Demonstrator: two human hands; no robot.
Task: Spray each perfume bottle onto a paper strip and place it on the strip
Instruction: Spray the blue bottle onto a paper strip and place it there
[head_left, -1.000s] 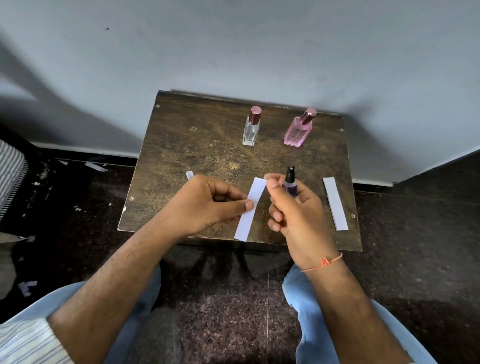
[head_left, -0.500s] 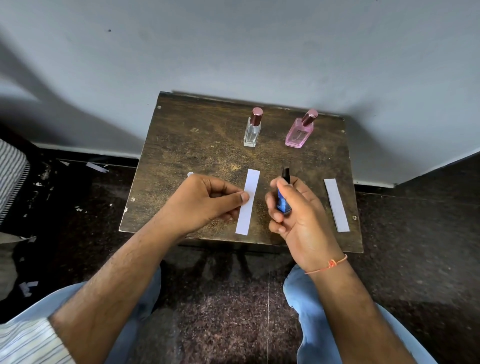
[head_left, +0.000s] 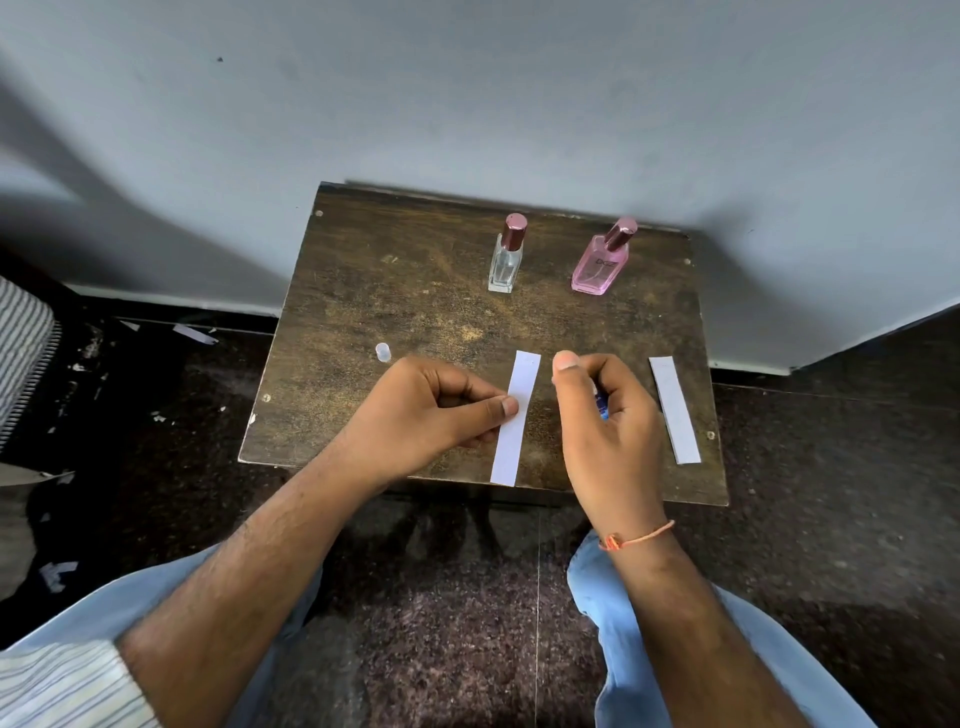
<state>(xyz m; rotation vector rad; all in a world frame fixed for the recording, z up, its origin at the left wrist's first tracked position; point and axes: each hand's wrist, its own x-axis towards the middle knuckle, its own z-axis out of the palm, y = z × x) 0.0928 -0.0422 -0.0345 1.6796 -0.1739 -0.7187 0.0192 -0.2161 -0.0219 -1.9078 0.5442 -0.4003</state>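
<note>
Spraying of the first bottle is the step in hand. The small blue bottle (head_left: 601, 402) sits almost hidden inside the right hand (head_left: 610, 431), only a sliver of blue showing between the curled fingers, with the thumb raised over where its nozzle should be. Just to its left hangs the paper strip (head_left: 514, 418), pinched at its middle between thumb and forefinger of the left hand (head_left: 431, 415) and held roughly upright above the front of the wooden table (head_left: 374, 291). A second strip (head_left: 674, 410) lies flat near the table's right edge; the clear bottle (head_left: 506, 257) and the pink bottle (head_left: 602, 260) stand capped at the back, untouched, and a small clear cap (head_left: 383, 352) rests left of the hands.

Against the earlier frames, the strip stands straighter and the black sprayer top — plainly visible a second ago — is now covered by the thumb, which suggests a press under way.

The next move likely calls for the strip laid flat and the blue bottle stood on it — gently, as paper slides.
</note>
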